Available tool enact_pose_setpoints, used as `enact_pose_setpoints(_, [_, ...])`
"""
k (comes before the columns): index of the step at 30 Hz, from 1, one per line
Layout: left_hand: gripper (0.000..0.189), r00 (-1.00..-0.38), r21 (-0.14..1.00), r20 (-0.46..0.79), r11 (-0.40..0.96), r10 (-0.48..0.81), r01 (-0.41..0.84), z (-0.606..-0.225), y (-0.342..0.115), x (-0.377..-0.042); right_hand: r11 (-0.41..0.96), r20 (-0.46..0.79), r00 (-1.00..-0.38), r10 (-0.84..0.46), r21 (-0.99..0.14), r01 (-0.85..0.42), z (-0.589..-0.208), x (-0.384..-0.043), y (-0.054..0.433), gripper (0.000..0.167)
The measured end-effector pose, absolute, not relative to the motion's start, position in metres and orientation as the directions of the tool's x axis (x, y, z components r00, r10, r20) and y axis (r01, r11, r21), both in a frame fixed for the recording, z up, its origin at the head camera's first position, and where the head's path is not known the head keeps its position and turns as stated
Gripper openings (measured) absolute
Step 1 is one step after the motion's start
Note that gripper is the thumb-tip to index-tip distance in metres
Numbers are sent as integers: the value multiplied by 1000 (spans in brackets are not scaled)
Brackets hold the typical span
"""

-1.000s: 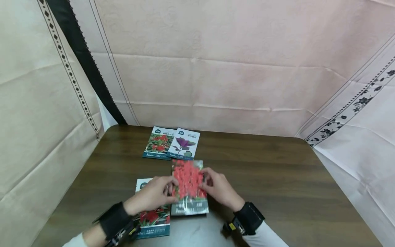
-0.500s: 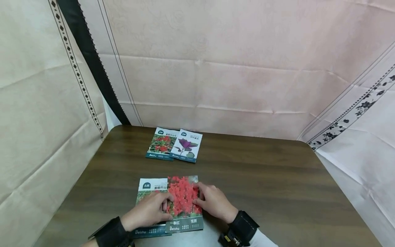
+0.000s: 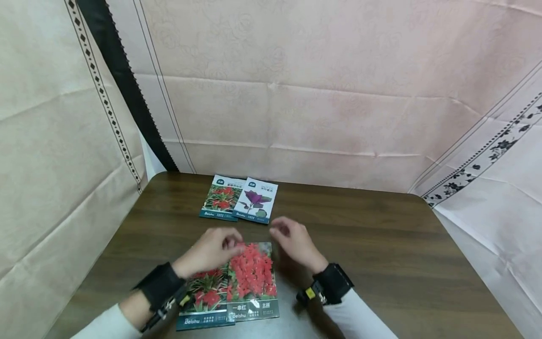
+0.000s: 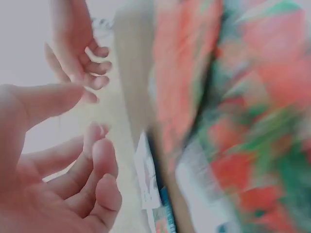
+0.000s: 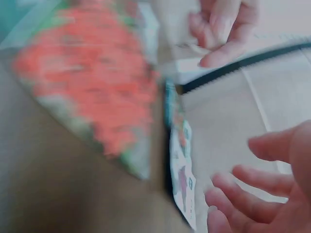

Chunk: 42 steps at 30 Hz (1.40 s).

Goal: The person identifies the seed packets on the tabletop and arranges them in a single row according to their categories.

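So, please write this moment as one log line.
left hand: empty | right hand: empty | near-right Beishu packet: overlaps near-left Beishu packet

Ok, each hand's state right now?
Left hand: open, empty, near the glossy, rectangular, grey-banded red-flower packet.
Right hand: open, holding nothing.

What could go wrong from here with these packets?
The near right packet overlaps the near left packet, so nudging one might drag the other. The left hand hides the near left packet's top in the head view; a crooked edge might go unnoticed. The purple-flower packet overlaps its neighbour, so both may shift.
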<state>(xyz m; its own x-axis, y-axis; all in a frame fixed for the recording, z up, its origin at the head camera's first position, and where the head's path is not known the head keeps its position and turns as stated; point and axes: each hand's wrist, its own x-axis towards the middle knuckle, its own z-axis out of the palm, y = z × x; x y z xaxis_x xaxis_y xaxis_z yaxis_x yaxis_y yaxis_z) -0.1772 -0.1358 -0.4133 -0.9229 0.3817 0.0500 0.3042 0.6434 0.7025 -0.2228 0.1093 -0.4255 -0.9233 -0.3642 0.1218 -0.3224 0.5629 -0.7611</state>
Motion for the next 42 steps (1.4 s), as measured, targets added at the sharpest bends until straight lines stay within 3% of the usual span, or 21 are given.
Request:
enact_pose_setpoints(5, [23,-960,726,124,637,251,260,-401,-132,-229,380,16,-986,-168,-922,-80,-415,-264,102,31])
enact_pose_setpoints(11, [39,-993,816,21,572,117,84,-410,-127,-282,269,-76,-997,-26,-961,66,-422,-297,85,44])
enact_pose_setpoints(18, [40,-997,867,-78,494,5,-65,-437,-125,-312,53,-198,-980,-21,-979,197,-444,-312,73,50])
enact_pose_setpoints(24, [30,-997,894,-60,442,-37,-71,-445,-122,-316,-63,-231,-972,-32,-971,233,-451,-314,73,42])
enact_pose_setpoints(33, [34,-1000,849,-1,528,-3,-2,-451,-118,-302,46,-232,-972,-42,-972,230,-452,-313,88,35])
enact_pose_setpoints(37, [36,-994,817,25,571,107,82,-440,-113,-277,281,-79,-990,-115,-959,44,-448,-302,109,28])
enact_pose_setpoints(42, [34,-957,790,31,579,289,201,-424,-103,-229,552,27,-960,-279,-814,-184,-436,-265,142,20])
